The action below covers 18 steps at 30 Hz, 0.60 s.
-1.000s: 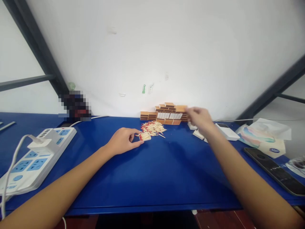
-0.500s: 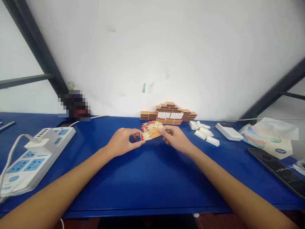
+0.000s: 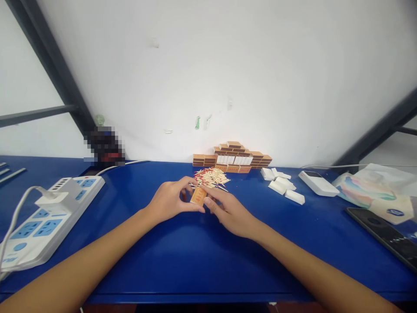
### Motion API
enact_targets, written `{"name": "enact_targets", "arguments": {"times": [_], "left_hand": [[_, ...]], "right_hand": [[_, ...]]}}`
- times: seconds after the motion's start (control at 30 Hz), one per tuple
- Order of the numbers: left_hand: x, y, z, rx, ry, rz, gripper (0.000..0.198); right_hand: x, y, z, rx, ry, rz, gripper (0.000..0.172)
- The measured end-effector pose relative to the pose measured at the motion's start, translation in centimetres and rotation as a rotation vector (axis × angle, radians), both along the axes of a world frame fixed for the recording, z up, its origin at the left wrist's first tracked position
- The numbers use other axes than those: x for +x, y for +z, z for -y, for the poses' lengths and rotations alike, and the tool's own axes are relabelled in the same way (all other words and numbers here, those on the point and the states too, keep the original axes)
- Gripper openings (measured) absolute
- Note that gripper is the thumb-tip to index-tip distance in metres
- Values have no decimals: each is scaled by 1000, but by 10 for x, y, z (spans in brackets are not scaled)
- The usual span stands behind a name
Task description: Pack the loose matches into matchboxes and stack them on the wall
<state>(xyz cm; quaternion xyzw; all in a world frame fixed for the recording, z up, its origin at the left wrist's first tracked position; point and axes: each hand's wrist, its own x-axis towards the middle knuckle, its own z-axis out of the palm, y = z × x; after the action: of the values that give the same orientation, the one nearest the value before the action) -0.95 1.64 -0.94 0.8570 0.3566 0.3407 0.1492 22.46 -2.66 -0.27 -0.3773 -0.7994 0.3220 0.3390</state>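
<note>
Matchbox [image 3: 198, 196] sits pinched between the left hand [image 3: 167, 198] and right hand [image 3: 231, 213], fingers and thumbs curled part-closed at its edges. Its sleeve now hides the red heads showing half a second ago; this one looks covered. Beyond lie loose matches [image 3: 213, 177], then stacked matchboxes [image 3: 232, 153] on the desk [image 3: 182, 256].

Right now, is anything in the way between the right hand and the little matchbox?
No, nothing visible is between them. The right hand and the left hand both have their fingers on the matchbox. The loose matches lie just beyond it, not in between.
</note>
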Motion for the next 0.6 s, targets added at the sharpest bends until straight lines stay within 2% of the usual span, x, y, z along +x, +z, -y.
{"name": "enact_targets", "arguments": {"times": [0.1,0.17,0.27,0.37,0.43,0.53,0.6], "left_hand": [[0,0,1,67,14,-21,49],[-1,1,-1,47,67,8,49],[-6,9,-15,-12,170,25,52],[-8,26,-45,-11,184,-80,30],[-3,40,-72,15,186,-129,22],[13,54,-116,-29,198,-11,36],[28,55,-139,-51,181,14,38]], "right_hand": [[4,-1,-2,5,-91,-14,46],[11,-2,-9,11,-176,-16,47],[22,-4,-20,100,-242,84,37],[31,-6,-28,174,-295,232,31],[35,-6,-31,208,-324,298,31],[44,-5,-37,265,-363,334,32],[54,-2,-43,328,-427,326,30]]}}
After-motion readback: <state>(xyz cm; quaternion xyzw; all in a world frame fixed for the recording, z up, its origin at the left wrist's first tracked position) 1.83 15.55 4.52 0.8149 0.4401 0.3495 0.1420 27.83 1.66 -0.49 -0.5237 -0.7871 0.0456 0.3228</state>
